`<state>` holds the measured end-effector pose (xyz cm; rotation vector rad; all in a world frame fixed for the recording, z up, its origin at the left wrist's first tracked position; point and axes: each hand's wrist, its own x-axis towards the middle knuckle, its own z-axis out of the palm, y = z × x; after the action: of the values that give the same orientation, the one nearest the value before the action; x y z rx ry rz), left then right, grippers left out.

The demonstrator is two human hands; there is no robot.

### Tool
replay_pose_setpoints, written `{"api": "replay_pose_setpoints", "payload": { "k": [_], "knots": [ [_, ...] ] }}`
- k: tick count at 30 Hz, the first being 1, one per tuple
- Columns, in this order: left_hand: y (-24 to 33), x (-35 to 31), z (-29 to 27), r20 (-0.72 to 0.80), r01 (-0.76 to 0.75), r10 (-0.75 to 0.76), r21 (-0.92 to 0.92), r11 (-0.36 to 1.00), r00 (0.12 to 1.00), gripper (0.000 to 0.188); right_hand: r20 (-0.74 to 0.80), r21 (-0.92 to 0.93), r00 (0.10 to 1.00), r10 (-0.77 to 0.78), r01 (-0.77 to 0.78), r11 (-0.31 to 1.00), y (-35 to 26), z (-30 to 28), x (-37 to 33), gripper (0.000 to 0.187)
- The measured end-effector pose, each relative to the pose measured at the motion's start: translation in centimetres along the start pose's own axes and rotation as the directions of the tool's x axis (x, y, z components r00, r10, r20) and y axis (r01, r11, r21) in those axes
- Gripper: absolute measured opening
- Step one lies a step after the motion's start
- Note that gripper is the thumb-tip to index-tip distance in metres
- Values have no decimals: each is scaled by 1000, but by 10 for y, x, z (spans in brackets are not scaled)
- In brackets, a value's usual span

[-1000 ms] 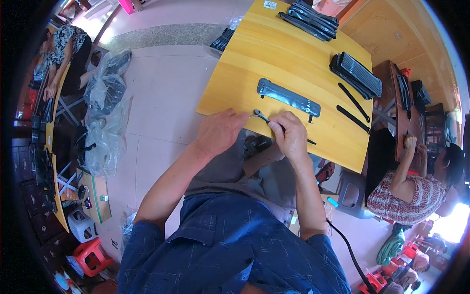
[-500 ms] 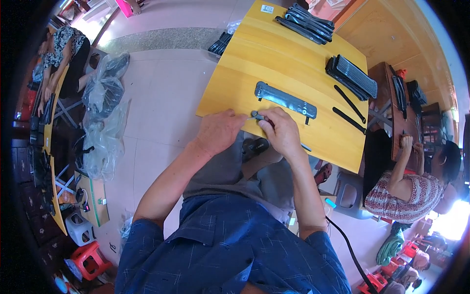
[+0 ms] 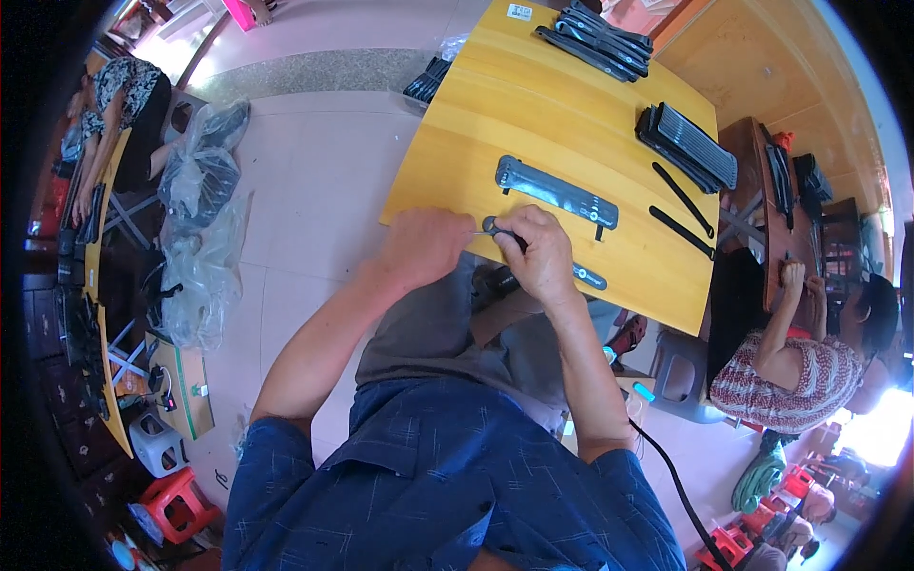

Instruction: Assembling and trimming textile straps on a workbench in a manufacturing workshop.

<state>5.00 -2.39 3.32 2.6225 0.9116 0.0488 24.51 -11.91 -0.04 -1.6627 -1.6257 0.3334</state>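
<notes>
Over the near edge of the yellow table, my right hand is closed around a dark strip. One rounded end shows at its fingertips; the other end, with white print, comes out beside the wrist. My left hand is closed just to its left, fingertips pinched. A thin pale line runs between the two hands, too small to name. Just beyond them lies a long dark flat panel with a glossy face and small black tabs below it. Further right are two narrow black straps, side by side.
The yellow table bears a stack of ribbed black pieces at right and a pile of black strips at the far end. Clear plastic bags lie on the floor at left. Another person sits at right, near a grey stool.
The dark strip in my right hand has turned, so its printed end shows beside the wrist. My right hand has shifted slightly left; both hands stay close together.
</notes>
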Motion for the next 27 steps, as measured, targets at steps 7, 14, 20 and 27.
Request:
{"api": "replay_pose_setpoints", "payload": {
  "k": [7, 14, 20, 27],
  "knots": [
    [-7, 11, -11, 50, 15, -6, -169, 985, 999, 18, -65, 46, 997, -39, 42, 998, 4, 3, -6, 10],
    [5, 7, -15, 47, -17, 18, -11, 1000, 999, 18, -64, 101, 998, -21, 28, 994, 6, 2, -7, 8],
    [2, -4, -9, -44, -44, 44, -18, 999, 998, 16, -6, 186, 999, 54, -52, 981, 8, -2, -6, 6],
    [-4, -12, -4, -136, -79, 71, -59, 995, 988, 13, 39, 207, 995, 90, -96, 974, 7, -5, -5, 8]
  ]
}}
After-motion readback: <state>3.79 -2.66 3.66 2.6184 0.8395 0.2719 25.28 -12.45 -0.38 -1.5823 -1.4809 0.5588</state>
